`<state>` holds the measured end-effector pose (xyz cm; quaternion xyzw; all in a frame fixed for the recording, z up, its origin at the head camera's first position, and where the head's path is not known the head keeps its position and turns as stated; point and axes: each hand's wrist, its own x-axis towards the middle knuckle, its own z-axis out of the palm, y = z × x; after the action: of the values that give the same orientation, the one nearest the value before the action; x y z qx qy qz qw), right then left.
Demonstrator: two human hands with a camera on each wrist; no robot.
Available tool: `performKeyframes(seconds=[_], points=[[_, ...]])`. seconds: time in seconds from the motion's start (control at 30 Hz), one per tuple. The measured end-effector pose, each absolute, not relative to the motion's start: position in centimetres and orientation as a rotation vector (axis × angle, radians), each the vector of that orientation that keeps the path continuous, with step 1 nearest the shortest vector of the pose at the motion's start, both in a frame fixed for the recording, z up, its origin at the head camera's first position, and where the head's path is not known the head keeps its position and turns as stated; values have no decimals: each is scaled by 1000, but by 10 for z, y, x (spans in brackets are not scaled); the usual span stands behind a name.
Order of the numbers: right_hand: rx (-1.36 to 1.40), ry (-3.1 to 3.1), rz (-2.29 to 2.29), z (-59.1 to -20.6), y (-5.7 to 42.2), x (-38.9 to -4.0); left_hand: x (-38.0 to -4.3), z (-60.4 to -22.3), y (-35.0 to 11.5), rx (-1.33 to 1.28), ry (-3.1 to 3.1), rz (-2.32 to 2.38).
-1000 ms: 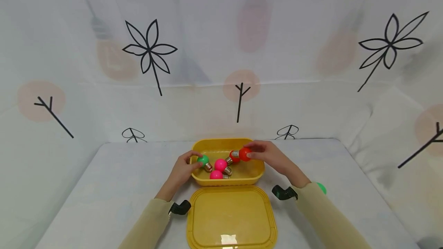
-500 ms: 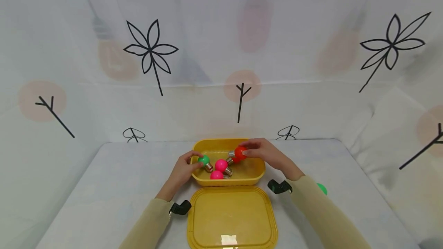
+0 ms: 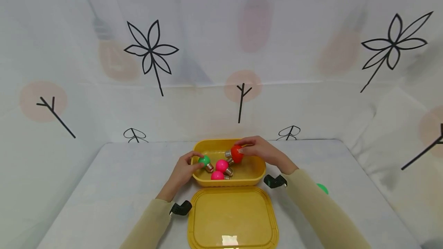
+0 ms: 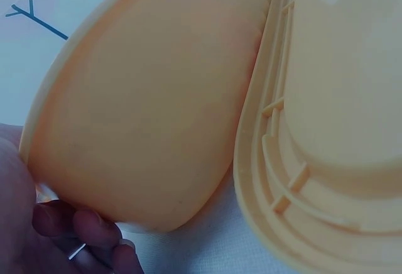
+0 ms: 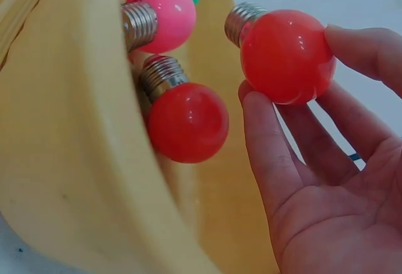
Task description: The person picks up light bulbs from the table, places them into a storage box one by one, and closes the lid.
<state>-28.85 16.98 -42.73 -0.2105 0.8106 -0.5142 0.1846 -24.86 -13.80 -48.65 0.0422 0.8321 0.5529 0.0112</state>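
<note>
A yellow plastic box [image 3: 228, 183] holds several round light bulbs with metal screw bases. At its left end, my left hand [image 3: 182, 168] pinches a green light bulb [image 3: 204, 160] between thumb and fingers. Over the box's right part, my right hand [image 3: 261, 151] holds a red light bulb [image 5: 286, 57] by its globe, thumb on one side and fingers on the other. Another red bulb [image 5: 188, 123] lies just below it in the box. Two pink bulbs, one in the middle [image 3: 222, 165] and one by the near wall [image 3: 217, 175], lie between the hands.
A yellow lid [image 3: 233, 218] lies flat on the table in front of the box. Beside the right sleeve, part of a green round object [image 3: 323, 188] shows on the table. A patterned cloth [image 3: 194, 107] hangs behind.
My right hand has moved left and slightly away with the red bulb, which now overlaps the other red bulb in the head view. The left hand and green bulb have stayed in place.
</note>
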Motion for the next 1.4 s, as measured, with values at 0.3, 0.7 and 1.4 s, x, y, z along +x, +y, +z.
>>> performKeyframes(seconds=[0.3, 0.7, 1.4], points=[[-580, 2227, -1457, -431, 164, -299, -248, -486, -138, 142, 2597, 1729], [-508, 2044, -1606, -435, 155, -314, -249, -487, -137, 117, 2591, 1723], [-622, 2110, -1691, -452, 159, -325, -246, -484, -137, 114, 2571, 1744]])
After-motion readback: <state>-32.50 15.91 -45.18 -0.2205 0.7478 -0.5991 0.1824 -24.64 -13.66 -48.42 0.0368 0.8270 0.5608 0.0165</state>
